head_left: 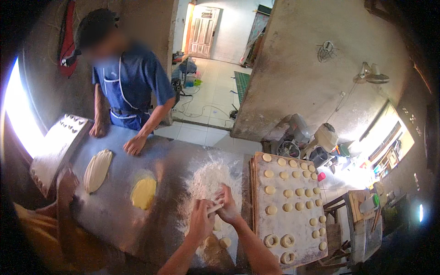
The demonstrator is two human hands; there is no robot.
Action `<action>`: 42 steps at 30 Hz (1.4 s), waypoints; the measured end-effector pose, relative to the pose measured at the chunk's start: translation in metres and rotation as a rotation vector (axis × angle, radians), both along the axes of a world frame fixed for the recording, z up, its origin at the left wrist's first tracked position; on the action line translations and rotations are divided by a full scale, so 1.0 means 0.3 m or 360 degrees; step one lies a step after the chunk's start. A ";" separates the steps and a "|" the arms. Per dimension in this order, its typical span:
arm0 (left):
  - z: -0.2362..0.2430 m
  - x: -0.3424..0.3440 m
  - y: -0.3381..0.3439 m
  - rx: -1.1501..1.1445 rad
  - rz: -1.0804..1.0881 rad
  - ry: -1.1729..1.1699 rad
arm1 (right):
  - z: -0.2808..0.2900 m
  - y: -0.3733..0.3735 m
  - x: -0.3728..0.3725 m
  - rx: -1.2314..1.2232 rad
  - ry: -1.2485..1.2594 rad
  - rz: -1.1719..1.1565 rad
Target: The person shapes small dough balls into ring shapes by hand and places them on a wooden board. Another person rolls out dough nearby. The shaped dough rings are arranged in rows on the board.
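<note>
My left hand (201, 219) is closed on a short pale strip (214, 208) that looks like dough, held over the flour-dusted steel table. My right hand (228, 208) is closed round the other end of it, just to the right. A heap of white flour (208, 176) lies beyond both hands. Small round dough pieces (225, 242) lie beside and below them, partly hidden by my forearms. Farther left on the table are a long pale dough mass (97, 172) and a yellow, butter-like mass (143, 193).
A co-worker (130, 87) in a blue apron stands across the table (123, 229), hands near its far edge. A stacked board (293, 220) with dough rounds and rings is at right. A tray (57, 146) sits far left. Buckets (319, 157) and a wooden stand (360, 206) are behind, right.
</note>
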State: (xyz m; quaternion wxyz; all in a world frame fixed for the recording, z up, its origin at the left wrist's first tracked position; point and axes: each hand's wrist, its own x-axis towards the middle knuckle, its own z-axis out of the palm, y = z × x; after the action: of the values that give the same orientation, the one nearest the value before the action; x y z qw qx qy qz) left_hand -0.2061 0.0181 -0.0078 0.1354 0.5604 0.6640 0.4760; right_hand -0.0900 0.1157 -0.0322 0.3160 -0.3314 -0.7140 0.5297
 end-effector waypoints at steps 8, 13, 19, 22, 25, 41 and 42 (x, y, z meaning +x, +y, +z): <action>-0.074 0.052 -0.004 0.0663 -0.0256 -0.0674 | -0.096 -0.036 0.146 -0.0612 0.0701 0.0258; -0.148 0.159 -0.012 0.0273 0.0033 -0.1215 | 0.103 -0.128 0.090 -0.0176 0.0130 0.0118; -0.230 0.199 0.093 0.0403 -0.0191 -0.0838 | 0.090 -0.110 0.182 -0.0460 0.0344 0.0028; -0.132 0.315 0.079 0.0363 -0.0107 -0.1594 | 0.103 -0.115 0.293 -0.0549 0.0480 0.0049; -0.080 0.382 0.103 0.0188 -0.0116 -0.1023 | 0.214 -0.150 0.367 0.0186 -0.0131 -0.0027; 0.061 0.972 0.148 0.0009 -0.0727 -0.0609 | 0.027 -0.162 1.025 -0.0997 0.2342 0.0333; 0.012 0.994 0.161 -0.0012 -0.0718 -0.0433 | 0.054 -0.181 1.056 -0.0792 0.1704 -0.0222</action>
State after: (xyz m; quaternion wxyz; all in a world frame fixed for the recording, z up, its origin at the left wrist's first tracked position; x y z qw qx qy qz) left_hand 0.0921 0.0664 -0.0043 0.3282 0.6248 0.4997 0.5022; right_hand 0.2270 0.0615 -0.0160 0.5790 -0.1283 -0.2863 0.7526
